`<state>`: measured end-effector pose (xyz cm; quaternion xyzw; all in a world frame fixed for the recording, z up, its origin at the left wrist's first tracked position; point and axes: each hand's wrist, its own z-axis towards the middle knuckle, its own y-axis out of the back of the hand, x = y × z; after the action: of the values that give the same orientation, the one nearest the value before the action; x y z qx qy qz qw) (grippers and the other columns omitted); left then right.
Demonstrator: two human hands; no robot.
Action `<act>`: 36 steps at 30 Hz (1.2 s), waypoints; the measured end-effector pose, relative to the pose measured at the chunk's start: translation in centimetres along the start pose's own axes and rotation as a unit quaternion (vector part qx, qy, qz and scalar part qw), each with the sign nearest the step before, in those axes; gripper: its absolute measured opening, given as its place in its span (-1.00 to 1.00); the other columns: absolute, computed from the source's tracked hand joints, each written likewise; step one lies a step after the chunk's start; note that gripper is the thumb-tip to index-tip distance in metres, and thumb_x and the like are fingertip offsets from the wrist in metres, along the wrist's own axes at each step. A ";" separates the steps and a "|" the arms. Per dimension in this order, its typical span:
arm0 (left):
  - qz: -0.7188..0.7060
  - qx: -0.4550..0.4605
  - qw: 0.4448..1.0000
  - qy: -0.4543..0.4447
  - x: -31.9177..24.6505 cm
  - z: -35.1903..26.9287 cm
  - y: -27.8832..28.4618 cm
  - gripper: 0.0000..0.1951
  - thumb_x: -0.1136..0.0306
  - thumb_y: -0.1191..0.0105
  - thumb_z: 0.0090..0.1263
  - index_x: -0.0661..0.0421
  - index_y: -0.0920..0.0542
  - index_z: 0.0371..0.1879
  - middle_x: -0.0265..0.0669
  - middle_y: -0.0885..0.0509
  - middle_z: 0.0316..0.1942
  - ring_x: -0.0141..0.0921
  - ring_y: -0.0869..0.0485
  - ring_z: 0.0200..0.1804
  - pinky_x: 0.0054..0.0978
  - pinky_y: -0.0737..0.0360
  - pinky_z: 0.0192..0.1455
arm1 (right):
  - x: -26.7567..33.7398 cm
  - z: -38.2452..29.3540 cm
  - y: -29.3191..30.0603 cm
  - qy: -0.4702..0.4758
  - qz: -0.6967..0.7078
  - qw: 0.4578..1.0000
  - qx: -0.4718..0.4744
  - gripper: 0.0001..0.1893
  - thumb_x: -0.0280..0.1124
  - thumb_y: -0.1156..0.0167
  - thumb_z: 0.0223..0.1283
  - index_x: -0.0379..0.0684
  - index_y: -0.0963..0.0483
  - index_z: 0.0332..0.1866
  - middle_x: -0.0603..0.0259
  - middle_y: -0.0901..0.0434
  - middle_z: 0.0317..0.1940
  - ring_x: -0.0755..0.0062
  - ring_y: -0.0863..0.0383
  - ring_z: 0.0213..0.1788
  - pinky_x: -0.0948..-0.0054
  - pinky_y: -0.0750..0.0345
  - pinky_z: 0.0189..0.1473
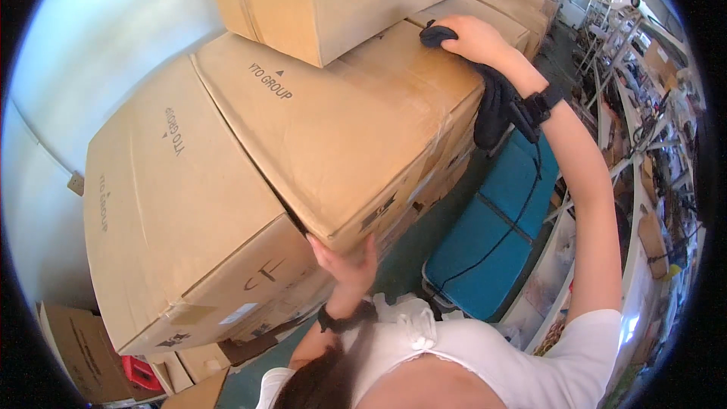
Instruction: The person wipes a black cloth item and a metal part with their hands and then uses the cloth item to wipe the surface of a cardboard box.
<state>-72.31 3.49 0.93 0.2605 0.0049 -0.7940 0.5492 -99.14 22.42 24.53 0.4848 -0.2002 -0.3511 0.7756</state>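
My right hand [477,40] grips a bunched black cloth [494,108] over the far right part of a large cardboard box [341,142]; part of the cloth hangs down past the box's edge. My left hand [346,264] is at the near corner of the same box, fingers at the gap and thumb on its side; the fingertips are partly hidden. Close against its left side stands another cardboard box [187,199]. On top, towards the back, rests a further cardboard box [341,5]. Both wrists wear black bands.
A blue-topped bench or case [494,227] stands on the green floor to the right, a black cable lying across it. Beyond it run cluttered white shelves [630,182]. Lower left are an opened cardboard box [85,346] and a red object [141,372]. A pale wall [51,125] rises at left.
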 end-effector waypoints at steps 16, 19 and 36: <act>-0.022 0.021 0.999 0.015 0.1 -0.1 0.2 -0.06 0.44 -0.18 0.10 0.30 0.30 0.27 0.15 0.16 0.24 0.02 0.01 0.27 -0.06 0.04 0.25 | 0.2 -6.5 3.3 0.040 0.089 0.995 -0.001 -0.65 -0.52 -0.02 -0.19 -0.27 -0.43 -0.16 0.05 -0.51 -0.25 0.08 -0.49 -0.14 0.36 -0.41 -0.04; 0.006 0.022 1.000 0.001 -0.2 0.2 0.1 -0.06 0.44 -0.18 0.10 0.29 0.30 0.27 0.19 0.17 0.25 0.05 0.03 0.27 -0.05 0.05 0.25 | 0.5 -5.8 2.3 0.048 0.073 0.996 -0.004 -0.65 -0.51 -0.01 -0.17 -0.28 -0.42 -0.15 0.03 -0.51 -0.25 0.06 -0.49 -0.16 0.35 -0.42 -0.06; -0.019 -0.037 0.998 -0.049 -1.4 1.3 0.7 -0.11 0.45 -0.26 -0.03 0.33 0.06 0.25 0.18 -0.02 0.20 0.11 -0.09 0.24 -0.06 -0.14 0.23 | 11.7 -7.0 5.8 0.007 0.307 0.941 -0.141 -0.64 -0.48 -0.08 0.09 -0.35 -0.35 0.02 0.19 -0.52 -0.11 0.47 -0.48 -0.08 0.54 -0.36 0.03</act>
<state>-71.80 4.06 2.83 0.2011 0.0123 -0.8153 0.5429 -84.72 19.68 26.19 0.2882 -0.2823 -0.1167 0.9076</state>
